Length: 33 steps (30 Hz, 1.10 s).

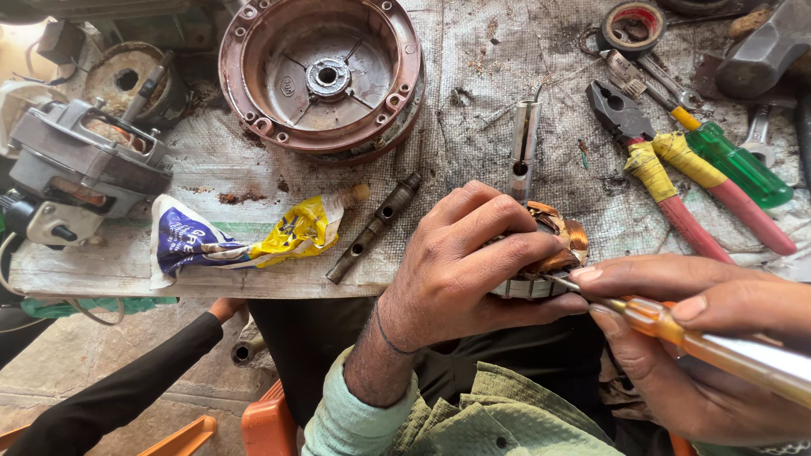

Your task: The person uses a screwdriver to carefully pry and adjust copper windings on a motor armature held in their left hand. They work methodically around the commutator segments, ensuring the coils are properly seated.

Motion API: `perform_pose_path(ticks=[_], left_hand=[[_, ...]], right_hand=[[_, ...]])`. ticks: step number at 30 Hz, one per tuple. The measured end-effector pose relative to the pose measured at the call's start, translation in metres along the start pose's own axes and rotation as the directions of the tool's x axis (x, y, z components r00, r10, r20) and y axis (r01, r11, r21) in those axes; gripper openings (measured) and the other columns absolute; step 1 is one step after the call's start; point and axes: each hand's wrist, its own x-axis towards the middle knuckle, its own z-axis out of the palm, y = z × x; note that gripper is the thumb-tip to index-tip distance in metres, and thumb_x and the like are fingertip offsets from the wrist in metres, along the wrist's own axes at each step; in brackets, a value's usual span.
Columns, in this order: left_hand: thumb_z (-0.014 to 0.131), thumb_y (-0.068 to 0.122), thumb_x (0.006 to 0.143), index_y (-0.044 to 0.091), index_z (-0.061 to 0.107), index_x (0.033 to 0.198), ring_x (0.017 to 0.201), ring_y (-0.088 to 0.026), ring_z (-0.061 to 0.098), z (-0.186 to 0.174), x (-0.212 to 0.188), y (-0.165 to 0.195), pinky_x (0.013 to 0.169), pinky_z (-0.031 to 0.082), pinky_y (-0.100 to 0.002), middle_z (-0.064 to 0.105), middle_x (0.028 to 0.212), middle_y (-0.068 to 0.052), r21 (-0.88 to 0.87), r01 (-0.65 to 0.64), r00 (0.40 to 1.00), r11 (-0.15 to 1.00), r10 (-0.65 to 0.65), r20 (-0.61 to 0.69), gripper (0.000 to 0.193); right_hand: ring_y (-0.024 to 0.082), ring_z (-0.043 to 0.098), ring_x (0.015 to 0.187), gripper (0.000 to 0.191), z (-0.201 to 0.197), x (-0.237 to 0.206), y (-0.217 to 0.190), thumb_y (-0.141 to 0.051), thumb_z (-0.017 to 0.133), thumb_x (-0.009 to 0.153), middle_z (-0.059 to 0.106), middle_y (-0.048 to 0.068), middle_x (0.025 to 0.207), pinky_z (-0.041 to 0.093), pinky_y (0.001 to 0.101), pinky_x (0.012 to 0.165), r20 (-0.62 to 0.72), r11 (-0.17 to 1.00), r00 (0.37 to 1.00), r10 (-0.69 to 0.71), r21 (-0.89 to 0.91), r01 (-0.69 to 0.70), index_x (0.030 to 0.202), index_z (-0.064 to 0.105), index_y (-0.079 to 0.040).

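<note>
My left hand [460,266] grips a small motor stator [553,253] with copper windings and a grey laminated core, held just above my lap at the table's front edge. My right hand [688,338] holds a screwdriver [684,329] with a translucent orange handle. Its thin metal tip touches the stator's core beside my left thumb. Most of the stator is hidden under my left fingers.
On the worn table lie a large rusty round motor housing [325,72], a grey motor body [80,165], a squeezed blue-yellow tube [245,236], a slotted metal shaft [374,226], a metal tube [524,143], pliers [667,181], a green-handled screwdriver [726,160]. Another person's dark sleeve [127,384] reaches in at lower left.
</note>
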Motion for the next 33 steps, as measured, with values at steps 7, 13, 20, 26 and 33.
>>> perform_pose_path(ticks=[7, 13, 20, 26, 33], left_hand=[[0.093, 0.032, 0.087, 0.012, 0.068, 0.115, 0.096, -0.019, 0.063, -0.002, 0.000, -0.001, 0.089, 0.055, -0.031, 0.064, 0.099, 0.000, -0.016, 0.005, 1.000, 1.000, -0.005, 0.008, 0.042], [0.093, 0.030, 0.087, 0.011, 0.068, 0.114, 0.095, -0.020, 0.062, -0.001, 0.000, 0.000, 0.087, 0.055, -0.031, 0.062, 0.098, -0.001, -0.018, 0.007, 1.000, 1.000, -0.007, 0.002, 0.041], [0.093, 0.026, 0.087, 0.012, 0.068, 0.115, 0.093, -0.019, 0.062, 0.000, -0.002, -0.001, 0.085, 0.055, -0.030, 0.062, 0.096, 0.000, -0.035, 0.024, 1.000, 0.999, -0.025, -0.019, 0.040], [0.095, 0.025, 0.084, 0.011, 0.068, 0.115, 0.094, -0.020, 0.062, 0.000, -0.002, -0.002, 0.085, 0.055, -0.031, 0.063, 0.098, -0.001, -0.043, 0.030, 0.999, 0.999, -0.032, -0.040, 0.044], [0.096, 0.029, 0.083, 0.011, 0.069, 0.112, 0.092, -0.020, 0.062, -0.002, 0.000, -0.002, 0.083, 0.054, -0.031, 0.063, 0.098, -0.002, -0.065, 0.046, 0.998, 0.997, -0.049, -0.040, 0.044]], right_hand=[[0.016, 0.078, 0.094, 0.029, 0.007, 0.000, -0.009, -0.005, 0.076, 0.086, 0.074, 0.012, 0.105, 0.063, 0.0274, 0.082, -0.089, 0.987, 0.989, 0.120, -0.095, -0.128, 0.088, 0.048, -0.011], [0.019, 0.078, 0.087, 0.018, 0.003, 0.026, -0.020, -0.005, 0.078, 0.081, 0.076, 0.014, 0.098, 0.063, 0.0304, 0.078, -0.057, 0.972, 0.985, 0.166, -0.161, -0.173, 0.086, 0.061, -0.008], [0.015, 0.078, 0.088, 0.023, 0.007, 0.015, -0.010, -0.008, 0.083, 0.082, 0.076, 0.010, 0.099, 0.063, 0.0287, 0.079, -0.082, 0.987, 0.989, 0.120, -0.100, -0.128, 0.093, 0.063, -0.011], [0.023, 0.077, 0.090, 0.033, 0.003, 0.008, 0.011, 0.007, 0.072, 0.081, 0.076, 0.020, 0.104, 0.061, 0.0330, 0.082, 0.024, 0.931, 0.946, 0.323, 0.170, -0.323, 0.112, 0.063, 0.000], [0.023, 0.079, 0.098, 0.039, 0.002, 0.012, 0.007, 0.001, 0.069, 0.090, 0.072, 0.014, 0.107, 0.067, 0.0333, 0.089, -0.107, 0.984, 0.994, 0.017, 0.181, 0.003, 0.117, 0.040, -0.004]])
